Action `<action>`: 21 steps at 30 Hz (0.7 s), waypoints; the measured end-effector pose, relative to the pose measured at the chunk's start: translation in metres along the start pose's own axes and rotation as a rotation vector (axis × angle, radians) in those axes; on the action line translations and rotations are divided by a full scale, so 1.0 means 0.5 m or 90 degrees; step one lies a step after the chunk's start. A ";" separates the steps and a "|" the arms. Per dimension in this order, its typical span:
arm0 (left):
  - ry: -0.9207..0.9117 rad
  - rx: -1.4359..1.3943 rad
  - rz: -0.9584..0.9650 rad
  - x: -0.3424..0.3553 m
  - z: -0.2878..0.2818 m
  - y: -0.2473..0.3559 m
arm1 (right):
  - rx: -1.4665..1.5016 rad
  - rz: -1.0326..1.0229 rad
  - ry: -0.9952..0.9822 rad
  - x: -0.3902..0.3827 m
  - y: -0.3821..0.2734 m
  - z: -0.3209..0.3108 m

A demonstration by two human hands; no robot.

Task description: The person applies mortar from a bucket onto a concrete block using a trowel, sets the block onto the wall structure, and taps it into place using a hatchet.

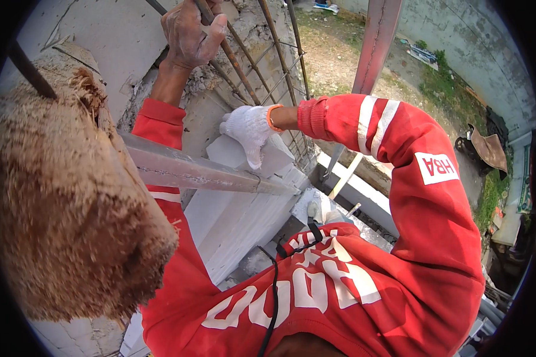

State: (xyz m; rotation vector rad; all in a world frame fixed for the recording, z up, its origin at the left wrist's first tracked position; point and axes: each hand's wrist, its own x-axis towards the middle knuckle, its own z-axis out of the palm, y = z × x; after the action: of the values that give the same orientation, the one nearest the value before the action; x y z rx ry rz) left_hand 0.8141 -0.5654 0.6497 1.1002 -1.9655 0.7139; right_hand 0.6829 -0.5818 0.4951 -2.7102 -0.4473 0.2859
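My left hand [190, 37], bare and dusty, is closed around a rusty steel reinforcing bar [235, 59] at the top. Its arm reaches up behind a metal bar. Near the middle, my right hand [248, 132] wears a white knit glove with an orange cuff. It rests on a pale grey block [227, 152], thumb spread away from the fingers; the far fingertips are partly hidden. This block sits on top of a wall of pale blocks [229, 217].
A rough-ended wooden post [71, 202] fills the left side, close to me. A metal bar [190, 169] crosses from it toward the wall. A reddish metal post [378, 44] rises beyond my right arm. More tied reinforcing bars [283, 47] stand ahead. Grassy ground lies below, right.
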 end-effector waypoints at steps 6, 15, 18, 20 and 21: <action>0.015 0.016 0.023 0.001 0.000 0.004 | -0.022 0.037 -0.072 0.027 -0.009 0.000; 0.014 0.020 -0.005 0.007 0.005 0.001 | -0.023 0.095 -0.092 0.043 -0.027 -0.002; 0.029 0.028 0.014 0.014 0.015 0.001 | -0.021 0.079 -0.035 0.007 -0.024 -0.001; 0.036 0.028 0.036 0.009 0.011 0.002 | -0.029 0.049 -0.002 -0.002 -0.027 0.001; 0.040 0.027 0.049 0.012 0.011 -0.001 | -0.030 0.016 0.025 -0.005 -0.030 0.004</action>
State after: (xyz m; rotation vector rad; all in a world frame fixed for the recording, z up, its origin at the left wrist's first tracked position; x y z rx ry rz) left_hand 0.8104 -0.5726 0.6513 1.0199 -1.9561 0.8240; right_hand 0.6761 -0.5689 0.4997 -2.7642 -0.4145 0.2320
